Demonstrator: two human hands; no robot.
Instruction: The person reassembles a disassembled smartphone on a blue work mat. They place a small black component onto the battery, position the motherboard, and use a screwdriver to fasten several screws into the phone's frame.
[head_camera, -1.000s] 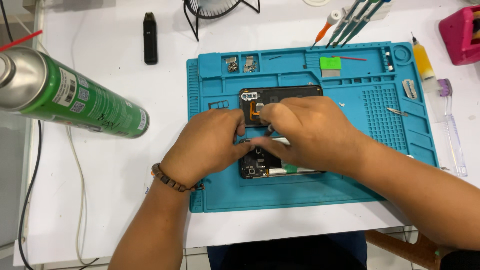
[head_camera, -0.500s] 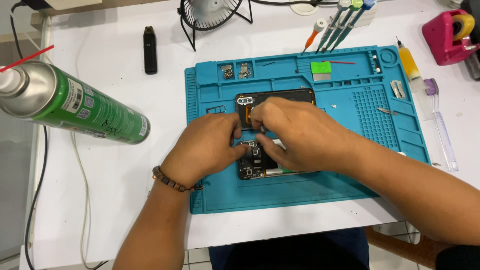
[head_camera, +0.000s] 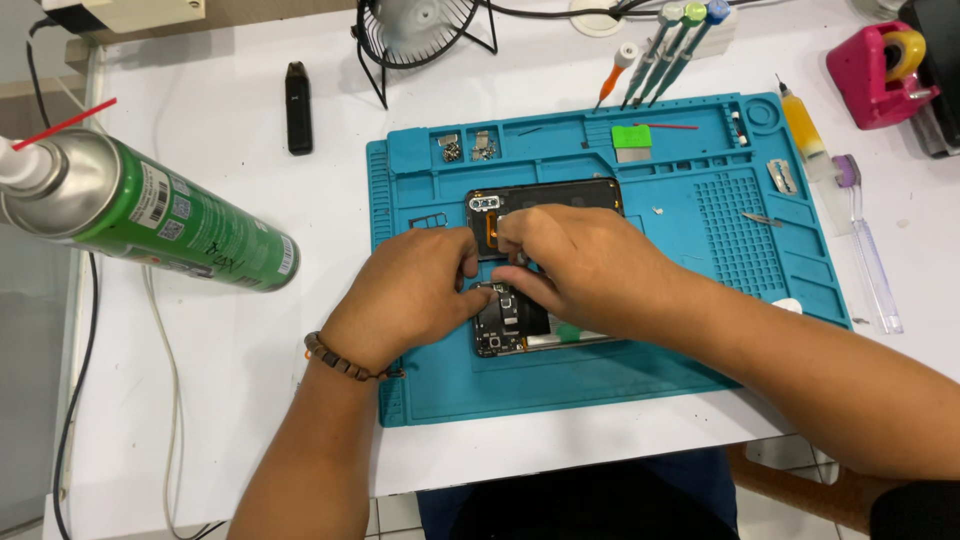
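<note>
Pinching at mid-frame, my left hand (head_camera: 410, 295) and right hand (head_camera: 590, 270) grip the opened phone (head_camera: 500, 320), flat on the blue mat (head_camera: 600, 385) that catches screws.

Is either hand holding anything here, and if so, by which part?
Both hands rest on the opened phone on the blue mat. The left hand and right hand press its upper end; their fingers hide any small part or tool.
</note>
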